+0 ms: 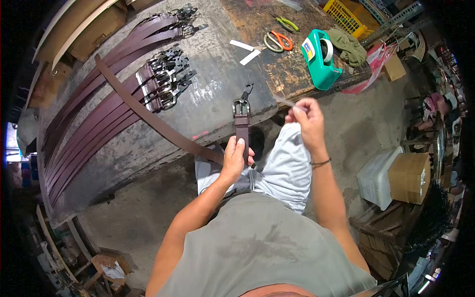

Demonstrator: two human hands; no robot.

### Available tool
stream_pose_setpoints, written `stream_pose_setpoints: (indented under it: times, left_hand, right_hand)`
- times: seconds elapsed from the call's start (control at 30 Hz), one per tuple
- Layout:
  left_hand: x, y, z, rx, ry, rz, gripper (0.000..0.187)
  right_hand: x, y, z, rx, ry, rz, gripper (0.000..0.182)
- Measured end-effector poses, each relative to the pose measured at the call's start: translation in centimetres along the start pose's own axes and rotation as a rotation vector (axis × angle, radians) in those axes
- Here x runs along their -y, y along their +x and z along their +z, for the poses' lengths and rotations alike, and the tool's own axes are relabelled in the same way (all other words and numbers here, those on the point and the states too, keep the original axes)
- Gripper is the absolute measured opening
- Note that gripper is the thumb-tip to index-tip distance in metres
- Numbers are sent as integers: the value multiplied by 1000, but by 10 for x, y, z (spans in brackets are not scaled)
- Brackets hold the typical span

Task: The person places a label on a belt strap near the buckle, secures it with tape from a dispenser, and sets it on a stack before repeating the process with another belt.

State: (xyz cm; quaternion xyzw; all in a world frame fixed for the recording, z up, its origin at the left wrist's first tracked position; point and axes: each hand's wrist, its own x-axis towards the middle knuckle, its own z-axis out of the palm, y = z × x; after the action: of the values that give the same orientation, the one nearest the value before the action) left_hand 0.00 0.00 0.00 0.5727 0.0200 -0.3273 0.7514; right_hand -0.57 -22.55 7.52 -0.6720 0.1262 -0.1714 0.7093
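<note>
Closest to my camera is the grey shirt [277, 242] of the person wearing it. From the left, I see rows of brown belts [81, 136] spread over the counter [213, 106], their buckles [163, 81] bunched together. A long strap [163, 121] slants across them and down to the left hand [233, 157]. That hand is closed around a belt [242, 129], just below its upright buckle, with a black hook on top, in front of the counter's edge. Two white strips [250, 57] lie farther back, near the scissors [282, 48]. The right hand [308, 119] is raised at the edge, thumb and fingers pinched on a thin, blurred strip [287, 102], well apart from the buckle. Beyond it I have a green tape dispenser [316, 67], touching or just beside a crumpled cloth [349, 47]; I cannot tell which. Farthest right, a cardboard box [408, 178] sits beside a white tub [377, 180].
</note>
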Motion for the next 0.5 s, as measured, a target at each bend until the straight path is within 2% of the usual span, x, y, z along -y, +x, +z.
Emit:
stream_pose_setpoints:
  times: [0.07,0.1,0.17,0.43,0.5]
  left_hand:
    - [-12,-4,-12,-42,12,-16,25]
    - [4,3,21,-24,-35,-11,25]
    - [2,3,17,-66,-28,26,24]
    - [0,2,12,-66,-72,32,23]
    - [1,2,12,-65,-95,79,25]
  right_hand:
    - [-14,-21,12,-38,159,63,10]
    - [-12,-29,-20,-58,189,113,10]
    - [-26,-36,-11,-7,322,143,11]
    - [-28,-48,18,202,586,195,18]
    - [-35,-49,29,165,530,241,21]
